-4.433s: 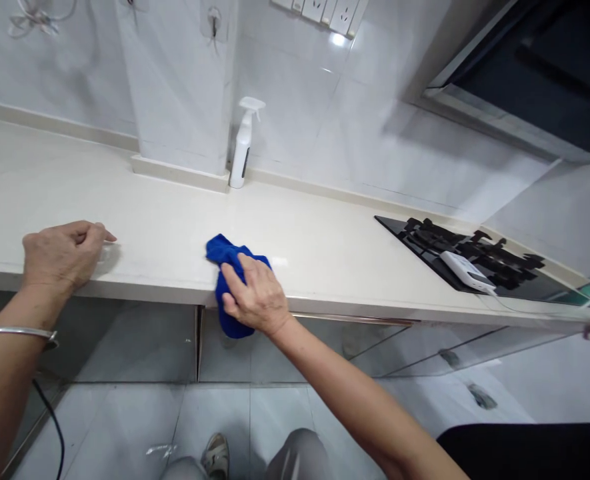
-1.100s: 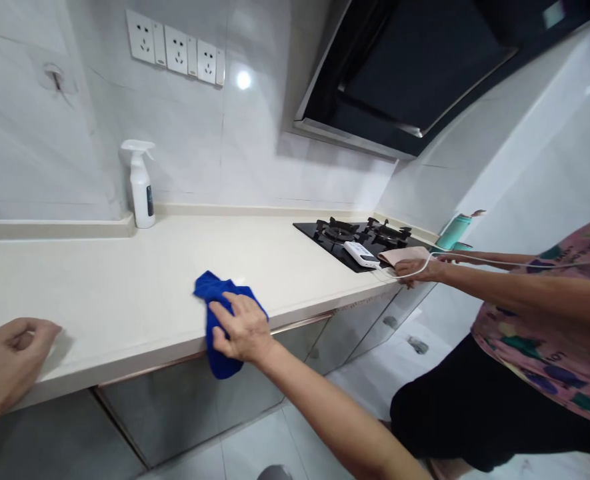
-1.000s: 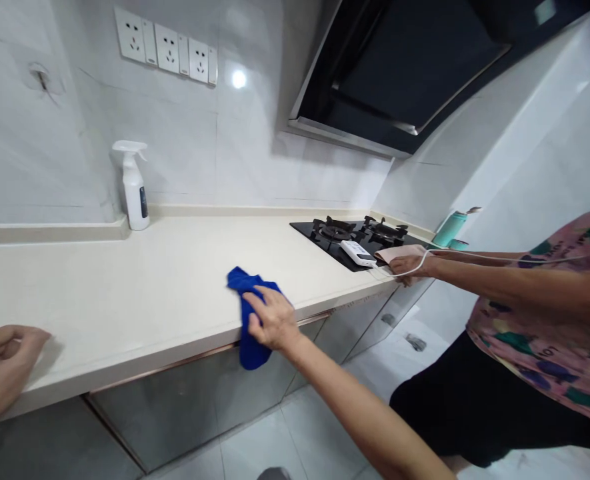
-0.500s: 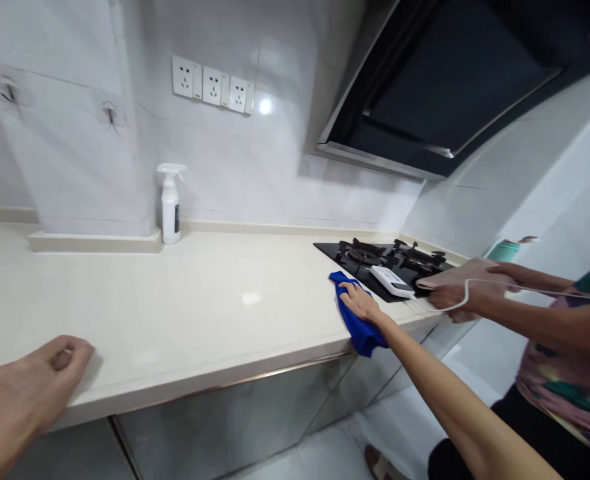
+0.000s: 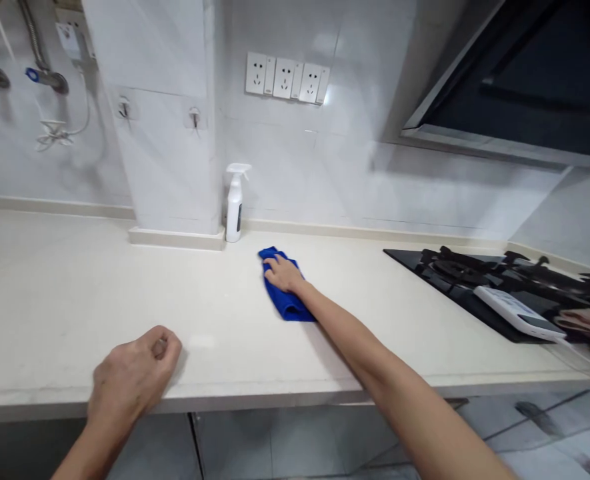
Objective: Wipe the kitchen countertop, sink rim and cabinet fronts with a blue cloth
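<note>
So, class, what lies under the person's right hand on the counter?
A blue cloth lies flat on the countertop beneath the right hand. The part under the palm and the counter beneath it are hidden.

White spray bottle (image 5: 235, 203) upright at tiled wall beside pillar base. Socket strip (image 5: 287, 78) above. Black gas hob (image 5: 505, 283) at right of surface (image 5: 75, 280); white remote-like device (image 5: 519, 314) lying on hob. Range hood (image 5: 525, 87) upper right. Pipes (image 5: 35, 63) upper left.

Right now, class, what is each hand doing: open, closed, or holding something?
Left hand: closed in a loose fist, empty, resting on the counter.
Right hand: open, pressing flat on the cloth.
</note>
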Demonstrator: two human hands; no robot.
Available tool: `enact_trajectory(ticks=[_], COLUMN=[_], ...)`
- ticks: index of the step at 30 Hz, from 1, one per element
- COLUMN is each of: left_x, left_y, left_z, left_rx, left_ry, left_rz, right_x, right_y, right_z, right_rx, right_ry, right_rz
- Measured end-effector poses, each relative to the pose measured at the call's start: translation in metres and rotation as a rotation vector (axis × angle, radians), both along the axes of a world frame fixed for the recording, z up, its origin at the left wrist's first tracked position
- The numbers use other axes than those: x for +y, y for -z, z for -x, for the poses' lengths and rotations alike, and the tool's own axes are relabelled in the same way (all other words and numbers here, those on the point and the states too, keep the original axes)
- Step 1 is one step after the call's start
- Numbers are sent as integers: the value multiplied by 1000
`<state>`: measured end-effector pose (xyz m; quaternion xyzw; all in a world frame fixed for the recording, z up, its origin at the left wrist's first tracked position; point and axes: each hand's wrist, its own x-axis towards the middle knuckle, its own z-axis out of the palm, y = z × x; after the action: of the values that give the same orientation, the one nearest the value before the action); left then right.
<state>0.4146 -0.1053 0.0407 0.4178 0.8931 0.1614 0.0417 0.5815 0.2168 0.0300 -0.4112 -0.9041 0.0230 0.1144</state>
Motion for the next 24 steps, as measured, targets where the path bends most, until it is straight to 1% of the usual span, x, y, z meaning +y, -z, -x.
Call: enact_trajectory(ticks=[2, 3, 5, 7, 9, 10, 12, 14, 16, 17, 19, 22, 24], left_x=[-1, -1, -2, -3, -5, -6, -8, -10, -11, -11, -13, -20, -28], left_y=[-7, -9, -12, -12, -12, -12, -13, -14, -15, -14, -13, -11, -10], left_z=[-3, -4, -4, -3, -3, -4, -6, -8, -10, -10, -8, 5, 21], left_rx=[-22, -31, -35, -32, -33, -35, -34, -15, 13, 31, 73, 201, 292], left_ry=[-10, -18, -18, -29, -70, -93, -120, -93, -52, -24, 44, 142, 147], left_rz=[61, 73, 53, 14, -53, -88, -130, -123, -84, -65, -30, 27, 63], right_x=[-32, -50, -85, -120, -151, -165, -188, -203, -206, -204, -189, -147, -110], right_y=[-1, -1, 1, 4, 6, 6, 6, 4, 4, 5, 9, 20, 30], right_z=[38, 52, 69, 71, 59, 48, 18, -20, -61, -82, -122, -178, -210], right_rx=[1, 12, 68, 109, 110, 102, 93, 108, 142, 151, 156, 143, 115], right_ry=[-135, -210, -398, -592, -740, -788, -829, -826, -799, -774, -678, -437, -281], right_rz=[-5, -11, -29, -53, -68, -67, -52, -40, -38, -35, -16, 0, 4])
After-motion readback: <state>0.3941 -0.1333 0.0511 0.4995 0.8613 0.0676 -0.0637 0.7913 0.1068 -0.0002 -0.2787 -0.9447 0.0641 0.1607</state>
